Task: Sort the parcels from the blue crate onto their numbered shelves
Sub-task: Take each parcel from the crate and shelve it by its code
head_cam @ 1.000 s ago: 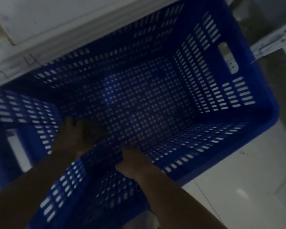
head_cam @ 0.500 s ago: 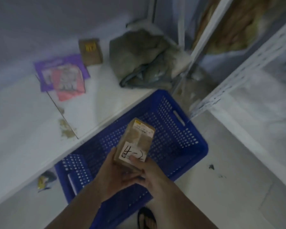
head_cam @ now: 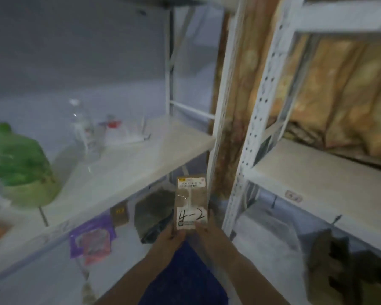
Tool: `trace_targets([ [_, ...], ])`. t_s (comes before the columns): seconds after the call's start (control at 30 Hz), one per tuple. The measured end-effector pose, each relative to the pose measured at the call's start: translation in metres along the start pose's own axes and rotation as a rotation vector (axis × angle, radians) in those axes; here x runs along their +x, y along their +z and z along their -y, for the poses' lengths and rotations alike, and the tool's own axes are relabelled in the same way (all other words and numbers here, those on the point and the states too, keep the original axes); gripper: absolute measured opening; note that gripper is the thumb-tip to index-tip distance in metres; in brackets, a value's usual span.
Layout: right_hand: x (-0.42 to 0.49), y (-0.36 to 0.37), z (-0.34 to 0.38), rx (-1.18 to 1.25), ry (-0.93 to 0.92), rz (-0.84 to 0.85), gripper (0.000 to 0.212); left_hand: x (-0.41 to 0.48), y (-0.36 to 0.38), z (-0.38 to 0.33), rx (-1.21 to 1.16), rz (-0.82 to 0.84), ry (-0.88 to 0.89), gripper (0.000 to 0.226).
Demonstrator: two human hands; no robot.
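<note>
Lifted up out of the blue crate (head_cam: 185, 276), the parcel (head_cam: 190, 203) marked 4-2 is gripped at its bottom by the left hand (head_cam: 169, 237) and right hand (head_cam: 205, 230), not yet on the shelves (head_cam: 141, 159).

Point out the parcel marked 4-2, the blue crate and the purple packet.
parcel (head_cam: 191, 200): head view, middle of its brown face.
blue crate (head_cam: 185, 276): head view, the blue part below the parcel.
purple packet (head_cam: 91, 238): head view, its middle.
</note>
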State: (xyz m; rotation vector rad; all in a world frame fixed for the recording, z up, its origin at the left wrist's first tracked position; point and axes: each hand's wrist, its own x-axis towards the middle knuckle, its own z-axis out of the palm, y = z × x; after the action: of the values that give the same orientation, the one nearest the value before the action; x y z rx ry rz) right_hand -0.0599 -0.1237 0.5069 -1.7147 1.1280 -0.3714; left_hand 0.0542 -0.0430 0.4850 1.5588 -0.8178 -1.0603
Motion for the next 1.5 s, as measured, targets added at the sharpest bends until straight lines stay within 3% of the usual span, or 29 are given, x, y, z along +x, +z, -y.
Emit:
trace_targets([
  [0.1,-0.057,-0.061,0.06,-0.21,-0.109,-0.033,0.055,-0.043,0.011,-0.084,0.081,-0.002,0.161,0.031],
  [0.2,-0.125,-0.122,0.121,-0.352,-0.245,-0.175,0.051,-0.089,0.03,-0.174,0.171,0.031,0.365,0.034],
  [0.4,-0.235,-0.235,0.213,-0.321,-0.449,-0.536,0.029,-0.168,0.096,-0.335,0.188,0.159,0.792,0.036],
  [0.63,-0.328,-0.339,0.23,-0.466,-0.471,-0.781,0.052,-0.212,0.184,-0.418,0.317,0.224,0.993,0.058],
  [1.03,-0.393,-0.44,0.144,-0.614,-0.296,-0.944,0.046,-0.222,0.335,-0.422,0.352,0.327,1.05,0.062],
  [1.23,-0.354,-0.442,0.106,-0.702,-0.263,-0.847,0.049,-0.194,0.339,-0.385,0.376,0.3,0.949,0.066],
  [1.37,-0.301,-0.414,0.075,-0.694,-0.265,-0.697,0.042,-0.159,0.314,-0.342,0.432,0.274,0.843,0.056],
  [1.5,-0.235,-0.378,0.046,-0.641,-0.236,-0.586,0.049,-0.112,0.285,-0.301,0.556,0.189,0.772,0.059],
])
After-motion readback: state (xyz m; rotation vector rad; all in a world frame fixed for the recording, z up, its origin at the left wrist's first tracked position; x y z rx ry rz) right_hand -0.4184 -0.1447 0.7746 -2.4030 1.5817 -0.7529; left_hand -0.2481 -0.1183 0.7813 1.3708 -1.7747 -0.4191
